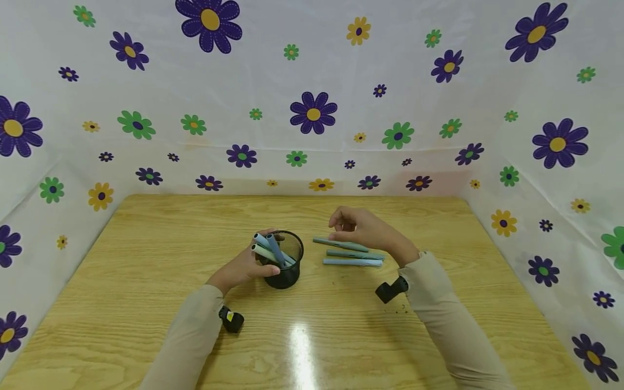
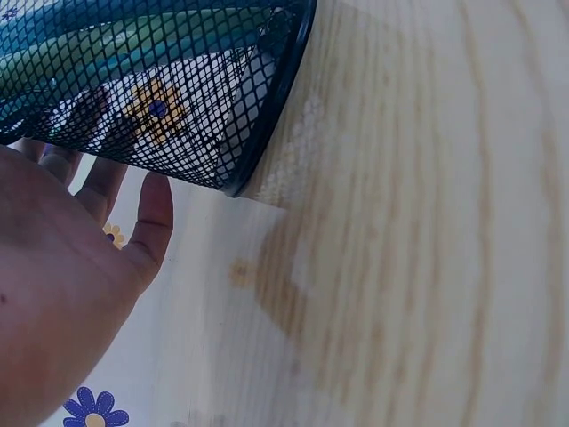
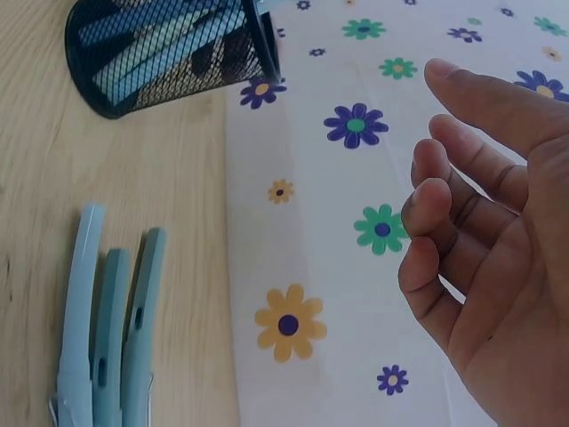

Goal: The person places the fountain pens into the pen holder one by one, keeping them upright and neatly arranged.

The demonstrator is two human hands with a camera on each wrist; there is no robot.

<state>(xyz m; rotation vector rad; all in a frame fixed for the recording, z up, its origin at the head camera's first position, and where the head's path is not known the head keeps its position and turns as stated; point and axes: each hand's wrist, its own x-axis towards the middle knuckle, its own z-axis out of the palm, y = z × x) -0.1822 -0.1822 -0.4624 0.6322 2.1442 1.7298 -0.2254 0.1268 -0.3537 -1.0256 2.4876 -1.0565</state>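
My left hand (image 1: 244, 271) grips a black mesh pen cup (image 1: 285, 280) from its left side, with the thumb near the rim. Several pens (image 1: 275, 249) in blue and pale green lean inside it. The mesh cup (image 2: 209, 133) also fills the top of the left wrist view, fingers against its wall. Right of the cup lie a light blue pen (image 1: 352, 262) and two grey-teal pens, one in the middle (image 1: 353, 254) and one farthest back (image 1: 341, 244). Above them hovers my right hand (image 1: 363, 227), fingers loosely curled and holding nothing; the right wrist view shows its bare palm (image 3: 507, 294).
The wooden table (image 1: 146, 271) has a flower-printed white cloth (image 1: 273, 81) hanging behind it and at both sides. Small dark specks (image 1: 401, 311) lie near the right wrist. A black wrist camera (image 1: 390, 291) is on the right arm, another wrist camera (image 1: 232, 320) on the left.
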